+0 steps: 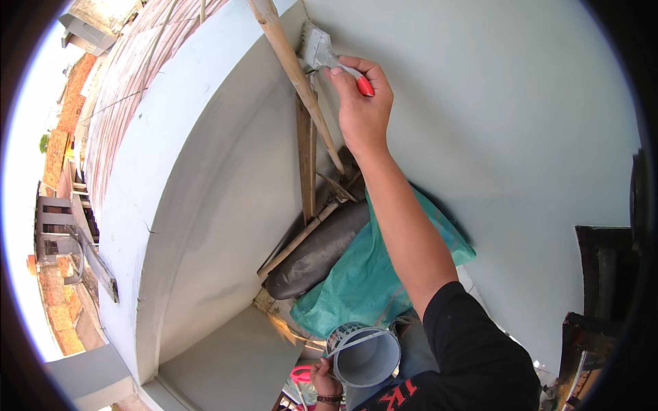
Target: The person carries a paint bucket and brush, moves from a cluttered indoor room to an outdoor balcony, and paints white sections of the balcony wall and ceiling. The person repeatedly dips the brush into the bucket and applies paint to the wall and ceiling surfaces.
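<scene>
My right hand (363, 103) is raised with its fingers wrapped round the handle of a paintbrush (319, 49). The brush has a pale, paint-smeared ferrule and a red handle end. Its bristles touch, or nearly touch, the pale wall in the corner, close to a bamboo pole. Low down, my left hand (325, 378) grips a small bucket (340, 334) at its side, near my body. The bucket is tilted so its grey inside shows; a thin handle crosses its mouth. How much paint it holds I cannot tell.
A bamboo pole (295, 65) and a wooden plank (305, 154) lean in the corner. Below lie a dark, rounded bulky object (319, 250) and a green sheet (349, 288). The parapet wall (157, 137) curves along the left, with roofs beyond. Dark furniture (606, 274) stands right.
</scene>
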The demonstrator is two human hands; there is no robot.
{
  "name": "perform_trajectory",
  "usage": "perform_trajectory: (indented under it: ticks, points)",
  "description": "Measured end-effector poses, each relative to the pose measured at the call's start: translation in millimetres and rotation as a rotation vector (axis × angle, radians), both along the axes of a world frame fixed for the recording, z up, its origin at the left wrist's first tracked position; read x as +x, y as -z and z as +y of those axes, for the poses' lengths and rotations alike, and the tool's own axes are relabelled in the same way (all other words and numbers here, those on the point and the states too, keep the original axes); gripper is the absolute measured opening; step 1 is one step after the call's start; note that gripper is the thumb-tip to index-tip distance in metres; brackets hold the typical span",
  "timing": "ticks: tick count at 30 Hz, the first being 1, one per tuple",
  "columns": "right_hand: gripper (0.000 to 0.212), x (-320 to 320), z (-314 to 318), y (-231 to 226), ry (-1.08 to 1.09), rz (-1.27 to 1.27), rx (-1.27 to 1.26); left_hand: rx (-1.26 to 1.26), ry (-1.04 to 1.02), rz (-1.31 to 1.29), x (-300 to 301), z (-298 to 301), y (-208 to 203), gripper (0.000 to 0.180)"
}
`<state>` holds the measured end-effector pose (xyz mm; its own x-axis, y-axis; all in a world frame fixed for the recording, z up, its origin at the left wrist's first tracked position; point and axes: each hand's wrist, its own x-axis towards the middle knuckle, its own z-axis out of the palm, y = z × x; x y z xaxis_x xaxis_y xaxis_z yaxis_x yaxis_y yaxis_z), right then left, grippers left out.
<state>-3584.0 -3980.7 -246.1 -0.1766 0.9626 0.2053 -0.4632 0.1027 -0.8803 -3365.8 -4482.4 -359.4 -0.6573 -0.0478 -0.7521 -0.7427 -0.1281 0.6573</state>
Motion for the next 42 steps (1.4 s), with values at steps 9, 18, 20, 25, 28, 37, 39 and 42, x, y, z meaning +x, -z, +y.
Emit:
perform_trajectory:
  ticks: [9, 18, 20, 25, 28, 37, 39, 42]
  points:
    - [0.01, -5, 11, -22, 0.346, -0.263, 0.76, 0.107, -0.031, 0.016, -2, -4, -1, 0.027]
    - [0.012, 0, 24, -29, 0.303, -0.315, 0.794, 0.144, -0.095, 0.034, -10, 1, -14, 0.026]
    - [0.013, 7, 29, -18, 0.25, -0.396, 0.793, 0.142, -0.095, 0.038, -11, -4, -14, 0.026]
    - [0.012, 19, 20, -45, 0.192, -0.445, 0.708, 0.138, -0.066, 0.063, -11, -7, -24, 0.026]
    - [0.011, 11, 27, -45, 0.173, -0.408, 0.768, 0.12, -0.102, 0.071, -13, -2, -37, 0.027]
    - [0.011, 14, 15, -37, 0.203, -0.437, 0.708, 0.241, -0.081, 0.11, -20, -14, -53, 0.026]
    - [0.009, 16, 21, -5, 0.131, -0.623, 0.532, 0.27, -0.097, 0.15, -21, -21, -51, 0.032]
    - [0.011, 36, -7, 7, 0.131, -0.616, 0.49, 0.299, -0.094, 0.128, -25, -37, -53, 0.043]
